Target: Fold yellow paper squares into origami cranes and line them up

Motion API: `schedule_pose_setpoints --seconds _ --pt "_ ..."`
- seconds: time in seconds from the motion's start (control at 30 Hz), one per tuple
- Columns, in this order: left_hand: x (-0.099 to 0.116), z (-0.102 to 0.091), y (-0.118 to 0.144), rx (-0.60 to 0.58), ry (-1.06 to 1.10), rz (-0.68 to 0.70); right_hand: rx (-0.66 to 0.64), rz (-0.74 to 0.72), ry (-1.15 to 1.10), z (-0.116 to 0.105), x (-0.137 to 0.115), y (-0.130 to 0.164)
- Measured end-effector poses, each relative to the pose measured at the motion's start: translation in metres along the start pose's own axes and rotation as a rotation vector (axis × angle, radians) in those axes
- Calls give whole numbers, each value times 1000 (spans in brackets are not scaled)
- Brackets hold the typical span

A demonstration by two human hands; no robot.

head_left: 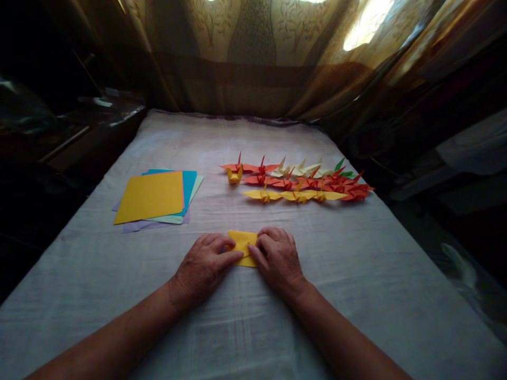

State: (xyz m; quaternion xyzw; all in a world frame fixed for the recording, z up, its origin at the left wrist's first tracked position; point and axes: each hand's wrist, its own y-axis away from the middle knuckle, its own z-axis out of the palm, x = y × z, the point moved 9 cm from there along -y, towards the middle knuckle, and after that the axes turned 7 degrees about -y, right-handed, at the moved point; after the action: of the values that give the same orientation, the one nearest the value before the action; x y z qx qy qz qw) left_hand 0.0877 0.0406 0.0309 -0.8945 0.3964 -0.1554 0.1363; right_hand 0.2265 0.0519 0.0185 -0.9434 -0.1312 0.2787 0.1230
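Both forearms reach in from six o'clock, the left hand (204,264) and right hand (277,258) lying flat on the white cloth (356,274), fingertips pressing a folded yellow paper (242,244) between them, with paper cranes (301,182) at one o'clock and stacked coloured sheets (154,198) at ten.

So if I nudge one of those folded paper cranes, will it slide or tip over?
The paper cranes look thin and light, so one would probably skid easily on the white cloth. Their upright points suggest it might tip. The folds likely crush under pressure.
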Motion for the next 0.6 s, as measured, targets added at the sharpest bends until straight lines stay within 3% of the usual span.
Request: schedule_pose_setpoints --seconds 0.6 --pt "5 -2 -1 -9 -25 35 -9 20 -24 0 1 3"
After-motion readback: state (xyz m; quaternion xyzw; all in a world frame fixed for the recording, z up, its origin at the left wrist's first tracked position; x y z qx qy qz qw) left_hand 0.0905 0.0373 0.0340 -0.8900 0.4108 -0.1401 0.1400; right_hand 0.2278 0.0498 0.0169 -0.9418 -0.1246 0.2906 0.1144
